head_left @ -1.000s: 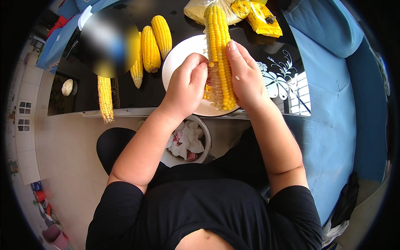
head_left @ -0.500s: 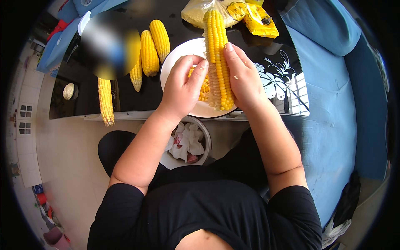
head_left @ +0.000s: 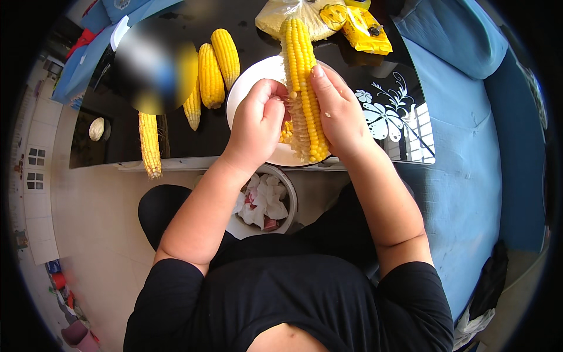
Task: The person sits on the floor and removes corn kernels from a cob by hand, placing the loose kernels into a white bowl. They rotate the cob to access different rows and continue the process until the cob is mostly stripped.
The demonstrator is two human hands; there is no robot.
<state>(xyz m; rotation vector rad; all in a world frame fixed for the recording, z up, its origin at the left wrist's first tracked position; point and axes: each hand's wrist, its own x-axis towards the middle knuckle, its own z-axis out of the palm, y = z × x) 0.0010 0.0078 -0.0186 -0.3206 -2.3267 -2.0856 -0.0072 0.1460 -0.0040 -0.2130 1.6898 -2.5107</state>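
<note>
My right hand (head_left: pixel 342 111) is wrapped round the right side of a yellow corn cob (head_left: pixel 300 56), thumb on its front, holding it nearly upright. Kernels are gone from a strip down the cob's left side, where pale husky sockets show. My left hand (head_left: pixel 253 124) is curled at that strip, thumb bent and fingertips against the cob's edge; what they pinch is hidden. A pale kernel clings to my right hand. Under the cob is a white bowl (head_left: pixel 246 76) with a dark rim, and loose yellow kernels (head_left: pixel 286 134) lie in it.
Several whole corn cobs (head_left: pixel 211 76) lie left on the glossy black table (head_left: pixel 176 138); one cob (head_left: pixel 149 141) overhangs the front edge. A bag of pale grain (head_left: pixel 275 20) and a yellow packet (head_left: pixel 366 35) lie behind. Below is a bin (head_left: pixel 293 202); a blue sofa (head_left: pixel 460 176) is right.
The cob has tilted slightly, its top moving left and down a little. My left thumb has bent inward and its fingers now sit closer to the cob's stripped side.
</note>
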